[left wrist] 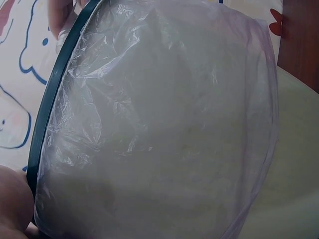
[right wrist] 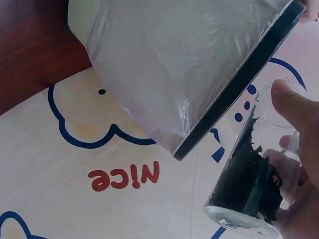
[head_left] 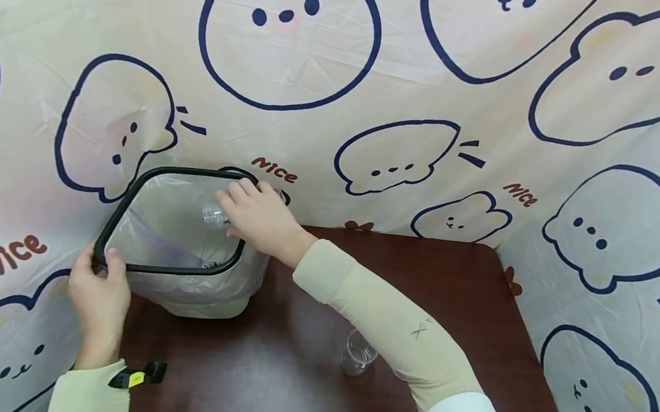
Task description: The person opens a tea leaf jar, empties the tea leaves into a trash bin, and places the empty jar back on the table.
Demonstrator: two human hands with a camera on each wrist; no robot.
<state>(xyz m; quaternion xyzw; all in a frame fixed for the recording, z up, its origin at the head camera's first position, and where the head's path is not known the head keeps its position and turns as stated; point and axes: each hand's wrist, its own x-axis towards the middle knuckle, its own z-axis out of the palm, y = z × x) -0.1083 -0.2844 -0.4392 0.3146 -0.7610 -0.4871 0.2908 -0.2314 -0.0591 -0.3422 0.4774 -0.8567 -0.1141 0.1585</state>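
A trash bin with a black rim (head_left: 172, 270) and a translucent plastic liner (left wrist: 164, 114) stands on the table. My left hand (head_left: 101, 286) grips the rim at its near left corner. Over the bin's right side, my right hand (head_left: 262, 216) holds a clear cup (right wrist: 249, 174) tipped sideways, its mouth (head_left: 215, 216) toward the bin's opening. Ragged black material (right wrist: 249, 184) shows inside or along the cup's wall; which of the two I cannot tell. In the right wrist view, the thumb lies near the cup's mouth.
Another clear cup (head_left: 359, 353) stands on the dark brown table (head_left: 289, 363), beside the right forearm. A cream cloth with cartoon outlines (head_left: 289, 134) rises behind the table and along its right side. A black band (head_left: 137, 377) sits at the left sleeve.
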